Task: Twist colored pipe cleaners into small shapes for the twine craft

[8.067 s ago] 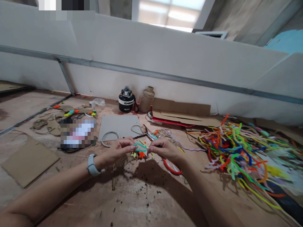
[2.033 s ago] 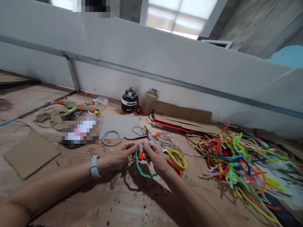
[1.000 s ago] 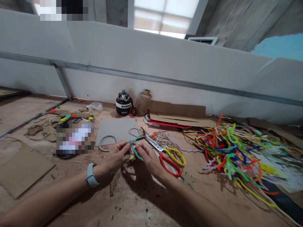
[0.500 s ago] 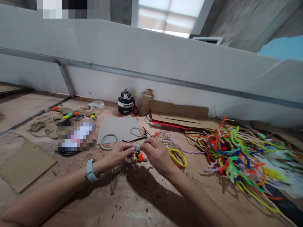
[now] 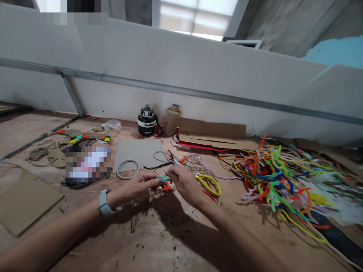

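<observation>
My left hand (image 5: pixel 143 184) pinches a small teal piece of pipe cleaner (image 5: pixel 163 178) between thumb and fingers. Close against its other side is my right hand (image 5: pixel 184 183), thumb and fingertips pressed together at the teal piece. Just below the fingertips lies an orange flower-like shape (image 5: pixel 166 186), partly covered by the hands. Strands of brown cord (image 5: pixel 136 211) hang in a fringe beneath my left hand. A yellow ring (image 5: pixel 211 185) rests right of my right hand, and a pale ring (image 5: pixel 127 169) lies behind my left wrist.
A large tangle of coloured pipe cleaners (image 5: pixel 272 173) covers the right side. At the back stand a black bottle (image 5: pixel 146 124) and a twine spool (image 5: pixel 171 121), beside folded cardboard (image 5: pixel 212 139). A grey board (image 5: pixel 138 149) lies mid-table; a cardboard square (image 5: pixel 28 200) is at left.
The view has shifted slightly, so the scene sits a little further left. More of the teal piece shows between my fingertips, and my right fingers have turned slightly.
</observation>
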`<state>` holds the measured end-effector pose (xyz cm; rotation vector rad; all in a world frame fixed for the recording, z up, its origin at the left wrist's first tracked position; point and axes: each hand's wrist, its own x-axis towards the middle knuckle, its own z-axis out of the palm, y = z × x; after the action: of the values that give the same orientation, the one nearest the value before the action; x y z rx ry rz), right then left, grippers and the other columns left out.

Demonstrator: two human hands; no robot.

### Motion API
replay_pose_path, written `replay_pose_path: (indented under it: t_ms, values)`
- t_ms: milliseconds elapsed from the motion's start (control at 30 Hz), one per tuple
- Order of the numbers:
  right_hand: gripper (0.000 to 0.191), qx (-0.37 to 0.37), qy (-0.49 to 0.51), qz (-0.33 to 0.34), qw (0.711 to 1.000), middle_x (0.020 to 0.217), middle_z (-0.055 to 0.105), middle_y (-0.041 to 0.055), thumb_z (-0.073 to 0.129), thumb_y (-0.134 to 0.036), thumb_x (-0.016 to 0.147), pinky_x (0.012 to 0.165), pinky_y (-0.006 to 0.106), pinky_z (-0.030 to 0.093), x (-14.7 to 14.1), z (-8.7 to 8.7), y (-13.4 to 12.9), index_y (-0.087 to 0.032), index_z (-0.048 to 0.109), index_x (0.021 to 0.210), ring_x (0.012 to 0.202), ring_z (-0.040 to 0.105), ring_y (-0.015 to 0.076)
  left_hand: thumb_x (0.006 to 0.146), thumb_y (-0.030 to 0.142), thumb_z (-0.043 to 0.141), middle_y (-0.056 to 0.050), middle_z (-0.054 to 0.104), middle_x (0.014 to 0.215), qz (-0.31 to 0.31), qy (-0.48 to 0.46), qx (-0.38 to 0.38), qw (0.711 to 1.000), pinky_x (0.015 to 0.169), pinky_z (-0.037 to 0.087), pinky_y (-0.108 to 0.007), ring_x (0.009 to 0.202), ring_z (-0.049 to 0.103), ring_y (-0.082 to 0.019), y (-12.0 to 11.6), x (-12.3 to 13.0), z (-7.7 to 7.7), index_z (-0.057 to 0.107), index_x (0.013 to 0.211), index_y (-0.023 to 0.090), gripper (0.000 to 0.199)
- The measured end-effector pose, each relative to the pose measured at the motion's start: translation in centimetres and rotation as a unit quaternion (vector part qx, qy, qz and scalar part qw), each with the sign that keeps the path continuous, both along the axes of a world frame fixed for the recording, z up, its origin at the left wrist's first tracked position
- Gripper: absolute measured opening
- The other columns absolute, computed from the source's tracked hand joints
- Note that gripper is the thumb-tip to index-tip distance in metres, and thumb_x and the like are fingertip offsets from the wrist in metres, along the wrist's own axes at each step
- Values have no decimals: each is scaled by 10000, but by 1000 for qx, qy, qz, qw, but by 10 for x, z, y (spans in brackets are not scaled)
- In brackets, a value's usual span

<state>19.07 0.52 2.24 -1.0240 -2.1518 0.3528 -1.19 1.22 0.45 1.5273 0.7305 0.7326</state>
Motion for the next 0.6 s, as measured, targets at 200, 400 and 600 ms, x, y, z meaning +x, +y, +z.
replay_pose_path:
  t_ms: [200, 400, 600]
  values:
    - [190, 20, -4, -4, 1000, 840, 684, 58, 451, -173, 953, 737, 283, 467, -2, 0, -2, -193, 634, 906, 798, 618, 178, 850, 475, 594, -30, 617, 687, 9, 10, 12, 1000, 673, 426, -263, 679, 543, -156, -3, -1, 6, 669, 718, 151, 358]
    - [209, 55, -30, 13, 998, 811, 685, 63, 454, -162, 952, 711, 286, 466, -2, -1, -2, -188, 642, 866, 769, 616, 180, 770, 525, 676, -24, 614, 680, 17, -8, -19, 1000, 588, 402, -242, 623, 512, -133, -4, 4, -3, 680, 778, 140, 385]
    - [189, 71, -34, 44, 996, 773, 674, 54, 482, -187, 956, 684, 276, 446, -2, -3, 1, -188, 640, 852, 742, 605, 177, 743, 540, 708, -12, 590, 658, 32, -30, -30, 999, 554, 386, -222, 580, 483, -104, 1, 7, -20, 681, 790, 125, 418]
